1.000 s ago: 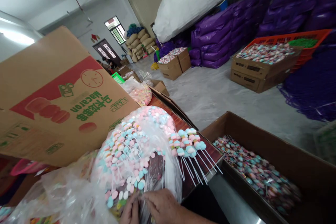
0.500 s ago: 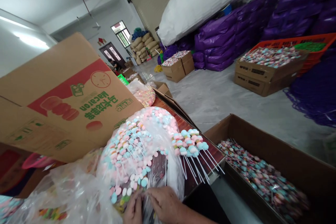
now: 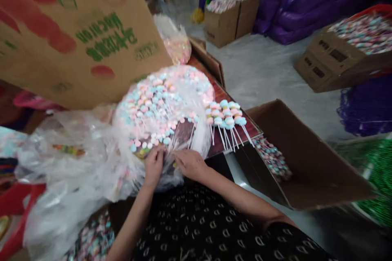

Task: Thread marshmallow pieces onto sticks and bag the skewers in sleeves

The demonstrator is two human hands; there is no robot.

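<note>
My left hand [image 3: 154,162] is closed at the near edge of a clear bag of pastel candies [image 3: 147,110], beside some small yellow-green pieces [image 3: 142,153]. Close by on its right, my right hand [image 3: 190,163] is also closed, fingertips pinched together. What either hand holds is too small and blurred to name. Loose pink, white and blue discs [image 3: 156,138] lie just beyond my fingers. Several candy skewers on white sticks [image 3: 226,116] lie in a group on the dark red table [image 3: 219,147], to the right of the bag.
A large cardboard carton [image 3: 122,69] stands at the back left. Crumpled clear plastic [image 3: 73,175] covers the near left. An open box [image 3: 309,159] with wrapped candies is at the right. Filled cartons [image 3: 223,28] and purple sacks [image 3: 290,4] stand on the floor behind.
The view has tilted down, so the table and hands appear higher and my forearms and patterned clothing now show. Both hands remain close together at the bag's near edge.
</note>
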